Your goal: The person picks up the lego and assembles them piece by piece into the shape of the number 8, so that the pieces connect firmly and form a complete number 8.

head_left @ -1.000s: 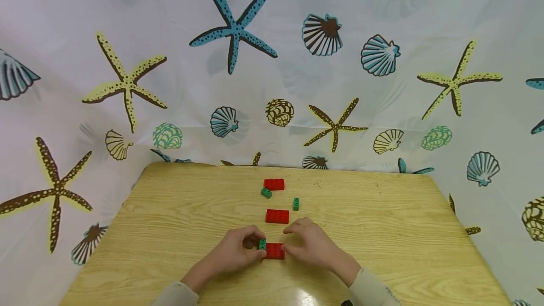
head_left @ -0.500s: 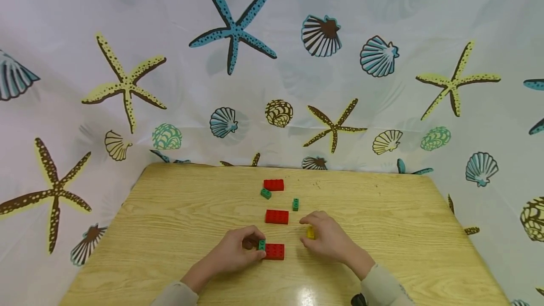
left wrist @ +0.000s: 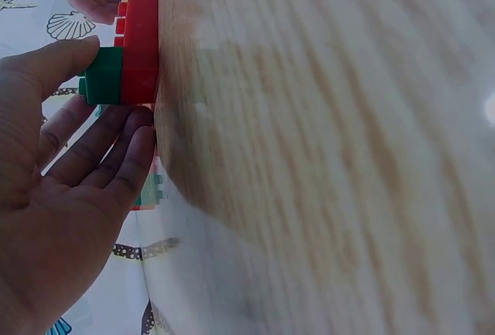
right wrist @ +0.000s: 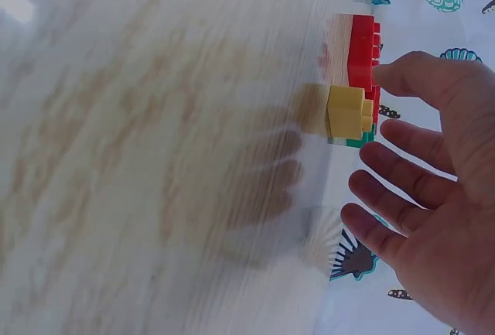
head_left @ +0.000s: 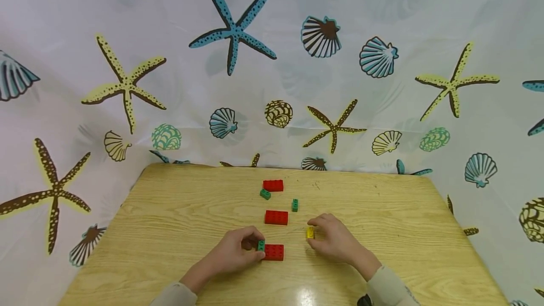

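In the head view, my left hand [head_left: 233, 250] pinches a small green toy brick [head_left: 261, 246] between thumb and fingers. That green brick sits on the studs at the left end of a red brick [head_left: 274, 252], as the left wrist view shows. A small yellow brick [head_left: 310, 233] stands on the table to the right of the red one. My right hand [head_left: 335, 239] is beside the yellow brick, thumb and fingers spread. In the right wrist view a gap shows between the fingers and the yellow brick [right wrist: 347, 113].
Behind the hands lie a second red brick [head_left: 276, 217] and a third red brick [head_left: 273, 185]. Two loose green bricks, one at the back [head_left: 265, 194] and one to the right [head_left: 295, 205], lie near them. A patterned curtain [head_left: 182, 84] surrounds the wooden table [head_left: 191, 202].
My right hand has left the red brick's right end and moved right, so the yellow brick now shows by its fingers. My left hand has kept its pinch on the green brick.
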Demonstrator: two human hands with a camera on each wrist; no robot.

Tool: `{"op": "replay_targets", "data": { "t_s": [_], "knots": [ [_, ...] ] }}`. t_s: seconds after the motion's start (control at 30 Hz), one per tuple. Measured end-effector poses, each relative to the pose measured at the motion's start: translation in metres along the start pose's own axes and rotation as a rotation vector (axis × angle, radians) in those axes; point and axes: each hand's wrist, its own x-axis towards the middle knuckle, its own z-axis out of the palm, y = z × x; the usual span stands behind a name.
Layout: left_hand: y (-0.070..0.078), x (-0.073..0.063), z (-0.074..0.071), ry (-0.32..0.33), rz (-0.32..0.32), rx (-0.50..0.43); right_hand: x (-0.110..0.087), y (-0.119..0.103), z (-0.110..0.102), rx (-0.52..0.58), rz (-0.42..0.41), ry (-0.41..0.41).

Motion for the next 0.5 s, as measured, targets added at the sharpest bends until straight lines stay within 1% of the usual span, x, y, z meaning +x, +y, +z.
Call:
{"op": "replay_targets", "data": {
  "t_s": [0.23,0.5],
  "knots": [
    [-0.0013,-0.0004,0.0004,-0.002,-0.024,0.026,-0.0003,0.0039,0.0010,-0.015,-0.005,-0.001],
    [-0.0019,-0.0003,0.0006,0.001,-0.007,0.032,-0.0012,0.0050,0.0006,-0.005,-0.007,0.004]
  ]
}}
